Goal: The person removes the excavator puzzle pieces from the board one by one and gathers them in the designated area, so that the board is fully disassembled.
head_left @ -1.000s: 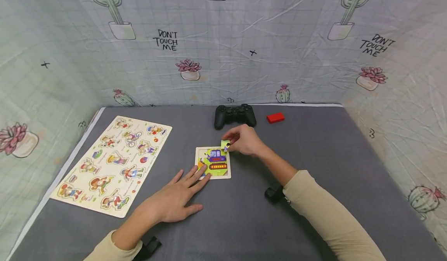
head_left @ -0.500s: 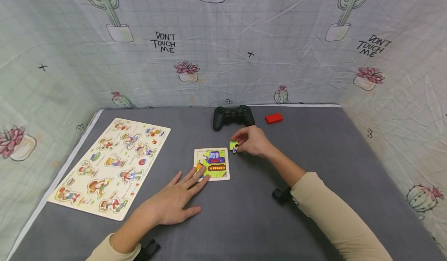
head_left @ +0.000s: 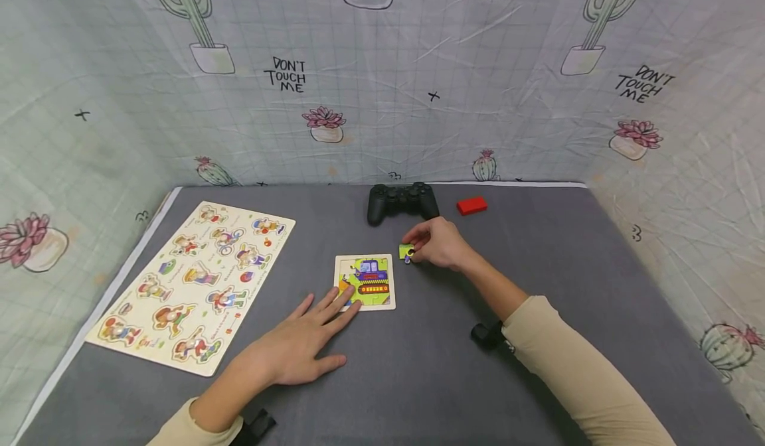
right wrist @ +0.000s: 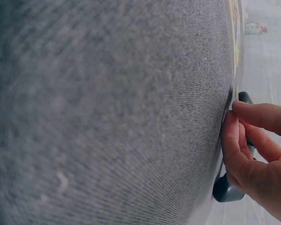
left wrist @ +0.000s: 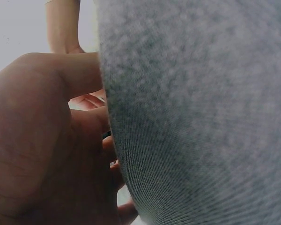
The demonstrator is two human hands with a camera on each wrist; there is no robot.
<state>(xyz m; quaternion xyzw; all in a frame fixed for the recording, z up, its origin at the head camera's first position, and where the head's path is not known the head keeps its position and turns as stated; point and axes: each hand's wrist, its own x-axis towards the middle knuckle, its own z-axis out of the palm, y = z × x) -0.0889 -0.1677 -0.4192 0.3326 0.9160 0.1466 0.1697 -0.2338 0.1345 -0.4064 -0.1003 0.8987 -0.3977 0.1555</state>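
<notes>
A small square jigsaw puzzle with a purple bulldozer picture lies in a pale frame at the middle of the table. My left hand rests flat with spread fingers, its fingertips on the puzzle's lower left corner. Just right of the puzzle, my right hand pinches a green puzzle piece between thumb and fingers, apart from the frame. In the right wrist view the piece is mostly hidden by the fingertips. The left wrist view shows the left palm against the grey cloth, with no puzzle visible.
Behind the right hand lies a black game controller, with a red block to its right. A large peg-puzzle board with cartoon figures covers the left side. Patterned cloth walls in the grey table.
My right hand has moved right with the puzzle piece, from over the puzzle's upper right corner to beside the frame. The left hand has stayed in place.
</notes>
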